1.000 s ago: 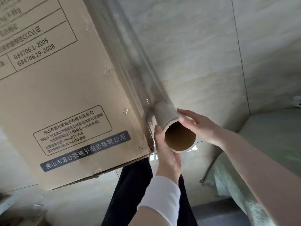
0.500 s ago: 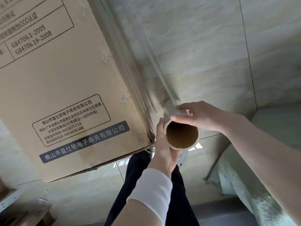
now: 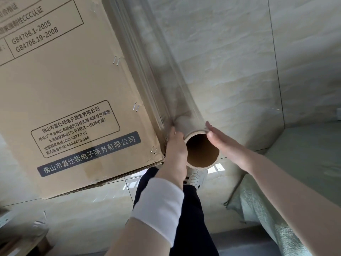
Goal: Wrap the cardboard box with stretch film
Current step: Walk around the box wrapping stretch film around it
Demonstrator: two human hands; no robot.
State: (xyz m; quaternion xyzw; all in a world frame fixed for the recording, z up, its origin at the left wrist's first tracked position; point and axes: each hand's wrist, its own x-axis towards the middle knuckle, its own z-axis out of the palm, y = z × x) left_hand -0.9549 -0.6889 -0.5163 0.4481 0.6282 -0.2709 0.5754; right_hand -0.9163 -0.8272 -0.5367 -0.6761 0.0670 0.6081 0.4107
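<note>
**One roll pressed between two flat grips, one box beside them**

I had one roll of stretch film point(image 3: 186, 124) between my two grips, and the open end of its cardboard core point(image 3: 201, 150) faced me. My left grip point(image 3: 175, 150) lay flat against the roll's left side. Its fingers were straight and pointed away along the roll, in the gap between the roll and the one cardboard box point(image 3: 73, 89). My right grip point(image 3: 221, 143) pressed straight fingers against the rim on the right. Both grips were open-palmed and clasped nothing.

The box stood just left of my left grip. Beyond both grips, one sheet of clear film point(image 3: 156, 71) ran from the roll to the box's edge. Below the grips I saw one white shoe point(image 3: 196, 177) and one dark trouser leg point(image 3: 190, 209) on the pale tiled floor point(image 3: 221, 61). One white sleeve point(image 3: 158, 204) covered my left wrist.
</note>
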